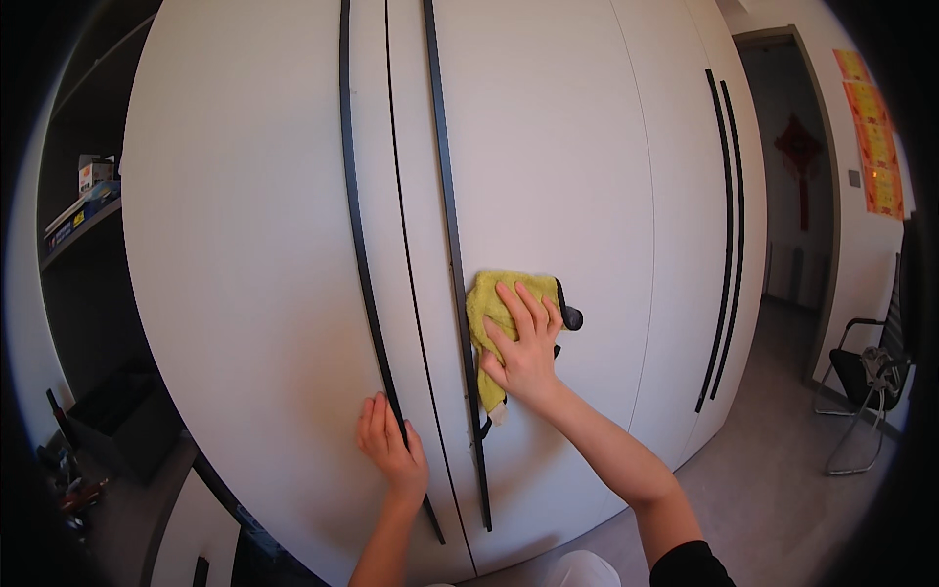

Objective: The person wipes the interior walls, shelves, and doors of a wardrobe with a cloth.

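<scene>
Before me stand the pale doors of a tall wardrobe (pixel 279 220) with long black bar handles. My right hand (pixel 527 348) presses a yellow-green microfibre cloth (pixel 488 293) with dark edging flat on the right door, just right of that door's handle (pixel 446 165). The cloth's lower corner hangs down beside this handle. Lower and to the left, my left hand (pixel 396 444) is around the left door's handle (pixel 359 242), its fingers on the left side and the thumb on the right.
Dark open shelves (pixel 81 231) with boxes and other items are at the left. Further right, another pair of black handles (pixel 722 242) runs down the wardrobe. Beyond it are a doorway (pixel 799 183) with a red hanging ornament and a black chair (pixel 855 374) with a metal frame.
</scene>
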Demonstrator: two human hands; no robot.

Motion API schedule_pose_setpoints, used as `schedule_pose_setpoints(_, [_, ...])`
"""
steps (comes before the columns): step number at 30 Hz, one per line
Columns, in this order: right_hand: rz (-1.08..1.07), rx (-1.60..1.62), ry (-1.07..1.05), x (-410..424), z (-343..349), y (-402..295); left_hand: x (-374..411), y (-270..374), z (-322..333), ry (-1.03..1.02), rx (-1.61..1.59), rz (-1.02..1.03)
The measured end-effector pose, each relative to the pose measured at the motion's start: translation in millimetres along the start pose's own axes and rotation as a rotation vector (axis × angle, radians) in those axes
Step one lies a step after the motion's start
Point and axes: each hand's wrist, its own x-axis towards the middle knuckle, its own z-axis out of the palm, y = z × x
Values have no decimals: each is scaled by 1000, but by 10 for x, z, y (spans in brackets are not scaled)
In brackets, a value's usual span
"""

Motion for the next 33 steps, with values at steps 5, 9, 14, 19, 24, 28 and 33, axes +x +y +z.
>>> schedule_pose_setpoints(5, [65, 5, 73, 472, 86, -25, -28, -27, 42, 13, 1, -19])
schedule_pose_setpoints(9, [123, -7, 34, 164, 44, -129, -47, -26, 14, -14, -3, -14])
schedule_pose_setpoints(14, [61, 0, -12, -203, -46, -147, -43, -18, 21, -5, -8, -14])
schedule_pose_setpoints(19, [94, -51, 47, 482, 54, -105, -73, -35, 32, 16, 24, -36])
schedule_pose_setpoints(24, [95, -54, 23, 187, 37, -115, -57, -22, 35, -11, 13, -33])
schedule_pose_setpoints(28, [44, -56, 20, 137, 27, -99, -41, -3, 62, 13, 28, -36])
schedule_pose_setpoints(33, [110, -68, 77, 615, 155, -56, -108, -43, 76, -1, 43, -50])
